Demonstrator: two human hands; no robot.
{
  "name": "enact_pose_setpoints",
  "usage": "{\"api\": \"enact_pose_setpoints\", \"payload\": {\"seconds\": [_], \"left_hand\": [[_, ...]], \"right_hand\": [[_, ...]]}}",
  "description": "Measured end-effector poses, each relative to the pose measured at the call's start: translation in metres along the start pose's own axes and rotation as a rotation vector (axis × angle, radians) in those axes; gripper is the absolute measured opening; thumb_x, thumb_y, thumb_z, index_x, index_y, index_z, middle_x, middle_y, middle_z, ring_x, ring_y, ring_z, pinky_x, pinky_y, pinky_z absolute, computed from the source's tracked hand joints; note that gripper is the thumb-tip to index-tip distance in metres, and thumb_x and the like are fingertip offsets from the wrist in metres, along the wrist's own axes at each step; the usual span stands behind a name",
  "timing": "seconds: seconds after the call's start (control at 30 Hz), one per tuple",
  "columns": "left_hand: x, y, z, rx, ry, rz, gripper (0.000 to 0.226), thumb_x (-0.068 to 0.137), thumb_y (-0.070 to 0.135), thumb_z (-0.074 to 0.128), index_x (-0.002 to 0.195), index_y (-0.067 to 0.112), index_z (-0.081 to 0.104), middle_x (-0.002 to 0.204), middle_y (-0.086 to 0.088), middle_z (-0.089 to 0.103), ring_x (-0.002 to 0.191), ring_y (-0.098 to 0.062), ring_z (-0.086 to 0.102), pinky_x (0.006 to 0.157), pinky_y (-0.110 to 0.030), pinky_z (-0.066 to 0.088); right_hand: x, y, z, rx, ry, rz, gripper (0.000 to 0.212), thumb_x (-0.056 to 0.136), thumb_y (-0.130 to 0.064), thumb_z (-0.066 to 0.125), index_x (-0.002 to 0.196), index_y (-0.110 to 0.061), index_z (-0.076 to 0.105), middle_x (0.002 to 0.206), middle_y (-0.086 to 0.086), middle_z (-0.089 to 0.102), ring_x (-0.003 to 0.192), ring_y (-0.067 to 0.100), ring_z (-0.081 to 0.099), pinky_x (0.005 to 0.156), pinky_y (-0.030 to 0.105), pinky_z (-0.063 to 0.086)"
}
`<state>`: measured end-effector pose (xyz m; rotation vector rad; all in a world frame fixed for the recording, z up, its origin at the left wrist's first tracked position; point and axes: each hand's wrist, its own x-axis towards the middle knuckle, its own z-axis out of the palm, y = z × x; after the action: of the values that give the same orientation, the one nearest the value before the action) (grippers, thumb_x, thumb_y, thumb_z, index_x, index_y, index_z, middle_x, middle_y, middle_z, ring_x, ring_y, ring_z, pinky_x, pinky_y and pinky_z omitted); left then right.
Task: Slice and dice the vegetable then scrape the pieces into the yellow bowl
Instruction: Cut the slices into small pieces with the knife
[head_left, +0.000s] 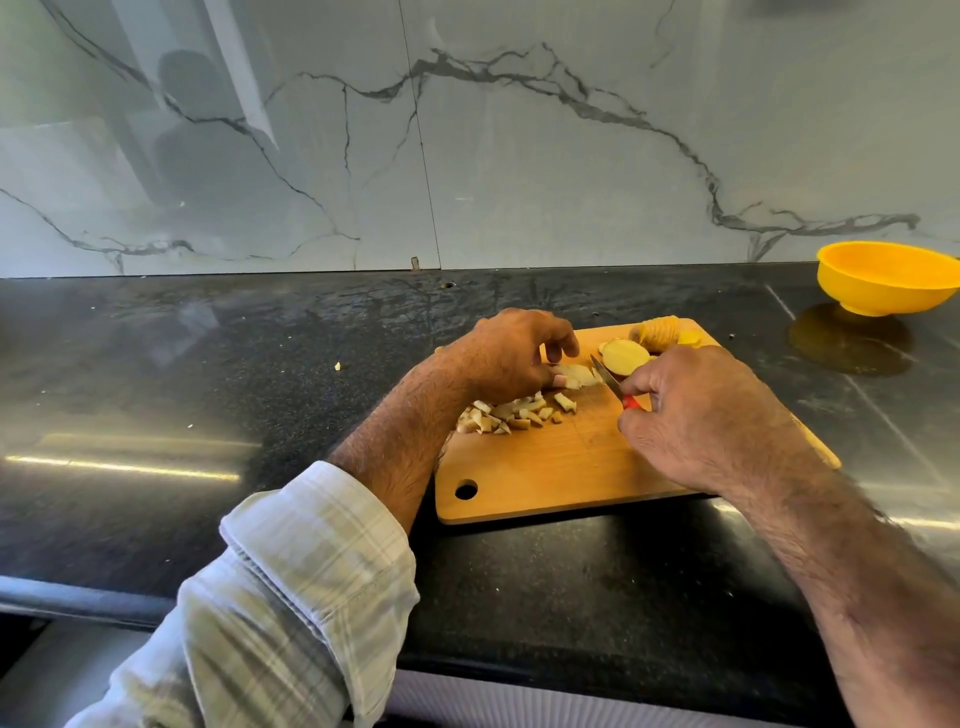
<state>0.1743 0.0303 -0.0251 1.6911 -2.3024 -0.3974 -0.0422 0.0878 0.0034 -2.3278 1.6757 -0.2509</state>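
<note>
the dicing step is under way, by the look of the board: the person is cutting a stack of slices (576, 375) into small pieces on the wooden cutting board (550, 467), and a heap of diced pieces (514, 413) is already lying just near and left of the cut. uncut rounds (626, 356) and a sliced chunk (657, 332) are still waiting at the far side of the board, so i judge the task roughly midway.

the left hand (511, 353) is curling its fingers down over the stack, pinning it to the board. the right hand (696, 410) is gripping the red handle of a small knife (608, 378), its fingers closed round it, with the blade pointing far-left against the stack.

the next move calls for short, even cuts with the left fingertips kept clear of the blade. the yellow bowl (883, 296) is sitting on the dark counter (208, 389), well apart at the far right, and it is looking empty.
</note>
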Motion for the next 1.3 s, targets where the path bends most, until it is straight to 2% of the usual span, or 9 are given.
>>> {"api": "enact_pose_setpoints", "payload": {"seconds": [0.07,0.2,0.47,0.63,0.73,0.8,0.93,1.1,1.3], "left_hand": [[-0.001,-0.001,-0.001,-0.008,0.003,0.013,0.034,0.096,0.028,0.075,0.128,0.029,0.066,0.114,0.013,0.062,0.101,-0.006,0.062,0.098,-0.043,0.054],[-0.002,-0.003,-0.002,-0.043,0.01,0.024,0.032,0.096,0.02,0.074,0.127,0.027,0.067,0.111,0.012,0.063,0.1,-0.006,0.062,0.087,-0.027,0.051],[-0.005,0.0,0.0,-0.067,0.076,-0.035,0.037,0.09,0.028,0.082,0.124,0.027,0.067,0.096,0.01,0.069,0.09,-0.007,0.065,0.089,-0.034,0.058],[-0.007,0.005,0.002,-0.045,0.12,-0.054,0.041,0.088,0.035,0.083,0.125,0.026,0.066,0.094,0.01,0.069,0.087,-0.008,0.066,0.089,-0.04,0.06],[-0.006,0.004,0.001,0.021,0.154,-0.049,0.042,0.088,0.047,0.081,0.124,0.029,0.068,0.108,0.011,0.065,0.096,-0.009,0.062,0.092,-0.042,0.057],[-0.006,0.001,0.001,0.003,0.144,-0.039,0.033,0.093,0.041,0.077,0.122,0.03,0.069,0.12,0.009,0.063,0.105,-0.01,0.061,0.096,-0.043,0.055],[-0.003,-0.001,0.004,-0.057,0.11,-0.058,0.025,0.098,0.014,0.069,0.119,0.028,0.071,0.122,0.009,0.068,0.107,-0.008,0.064,0.094,-0.035,0.056],[0.003,0.002,0.006,-0.051,0.175,-0.08,0.014,0.096,0.023,0.075,0.109,0.029,0.075,0.104,0.013,0.069,0.096,-0.004,0.063,0.083,-0.027,0.055],[0.012,0.005,0.01,-0.077,0.239,-0.122,0.009,0.092,0.029,0.081,0.099,0.026,0.077,0.097,0.012,0.073,0.09,-0.003,0.066,0.087,-0.032,0.062]], "right_hand": [[0.0,0.001,-0.003,-0.023,-0.007,0.008,0.039,0.093,-0.035,0.066,0.132,-0.031,0.068,0.107,-0.001,0.067,0.103,0.02,0.064,0.091,0.036,0.059],[-0.002,0.0,0.002,-0.037,-0.011,-0.009,0.042,0.09,-0.035,0.067,0.132,-0.03,0.068,0.095,-0.001,0.062,0.096,0.021,0.065,0.088,0.038,0.06],[0.003,-0.004,0.017,-0.178,0.058,-0.135,0.038,0.095,-0.036,0.059,0.132,-0.032,0.066,0.107,-0.003,0.069,0.096,0.018,0.063,0.078,0.031,0.057],[0.007,0.005,0.018,-0.204,0.146,-0.12,0.035,0.095,-0.039,0.057,0.128,-0.036,0.068,0.094,-0.008,0.066,0.084,0.013,0.061,0.067,0.028,0.055],[0.007,0.012,0.015,-0.186,0.204,-0.103,0.034,0.094,-0.041,0.058,0.125,-0.036,0.07,0.097,-0.009,0.069,0.083,0.012,0.061,0.058,0.023,0.045],[0.007,0.012,0.015,-0.175,0.223,-0.095,0.031,0.094,-0.04,0.058,0.121,-0.035,0.072,0.094,-0.009,0.069,0.08,0.01,0.059,0.052,0.02,0.039],[0.006,0.01,0.017,-0.161,0.224,-0.088,0.032,0.093,-0.042,0.06,0.121,-0.033,0.072,0.091,-0.01,0.068,0.077,0.008,0.061,0.059,0.023,0.052],[0.007,0.01,0.014,-0.129,0.205,-0.08,0.034,0.095,-0.042,0.059,0.127,-0.036,0.069,0.093,-0.007,0.068,0.078,0.01,0.061,0.062,0.025,0.053],[0.009,0.011,0.015,-0.127,0.199,-0.053,0.035,0.095,-0.043,0.06,0.127,-0.036,0.069,0.095,-0.005,0.068,0.077,0.011,0.062,0.062,0.024,0.054]]}}
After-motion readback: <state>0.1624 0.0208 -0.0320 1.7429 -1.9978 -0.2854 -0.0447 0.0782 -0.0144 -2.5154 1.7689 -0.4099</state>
